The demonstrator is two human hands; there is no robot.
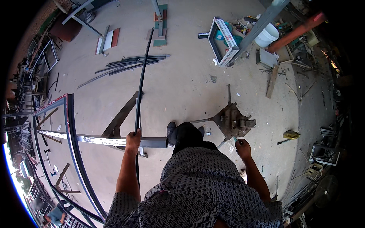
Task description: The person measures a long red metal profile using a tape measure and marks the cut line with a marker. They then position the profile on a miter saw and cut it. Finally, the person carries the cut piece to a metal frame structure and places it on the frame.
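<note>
My left hand (133, 141) is closed round a long, thin dark metal bar (142, 76), which runs from beside my left arm far out ahead. Below that hand, a grey metal beam (102, 140) lies crosswise on a brown trestle (121, 116). On my right side, my right hand (243, 148) is closed on a slim object with a teal tip, too small to name. That hand is close to a rusty bench vise (235, 119) on a stand with splayed legs. A dark rectangular metal frame (71, 133) leans across the beam's far left part.
Several dark bars (129, 64) lie on the floor ahead. Farther right are a rectangular frame (228, 38), a white bucket (266, 35) and a wooden board (272, 81). A yellowish bottle (291, 135) lies right of the vise. Another person (57, 215) is at the lower left.
</note>
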